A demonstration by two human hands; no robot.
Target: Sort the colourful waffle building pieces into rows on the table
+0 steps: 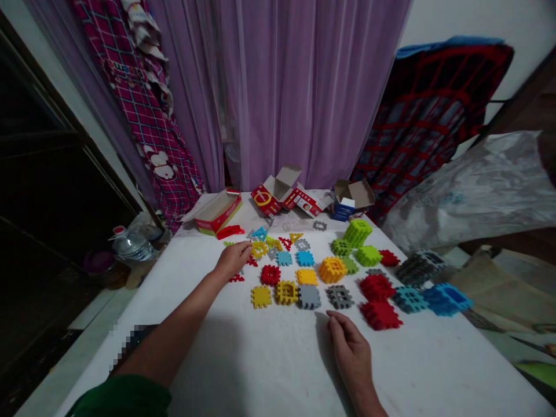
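Note:
Many coloured plastic waffle blocks lie on a white table [260, 370]. My left hand [233, 259] reaches forward, its fingers curled at a yellow block [259, 249] and small red pieces [237, 278]; whether it grips anything is hidden. My right hand [350, 343] rests on the table with loosely bent fingers, holding nothing, just below a grey block [339, 296]. Nearby lie yellow blocks [286, 292], a red block [270, 274], an orange cube [332, 269], green stacks [358, 233], red stacks [379, 315] and blue blocks [445, 298].
Opened cardboard boxes [278, 194] and a red tray-like box [215, 214] stand at the table's far edge before purple curtains. A plastic-covered heap [478, 185] lies right. A water bottle [130, 246] sits low on the left beyond the table's edge.

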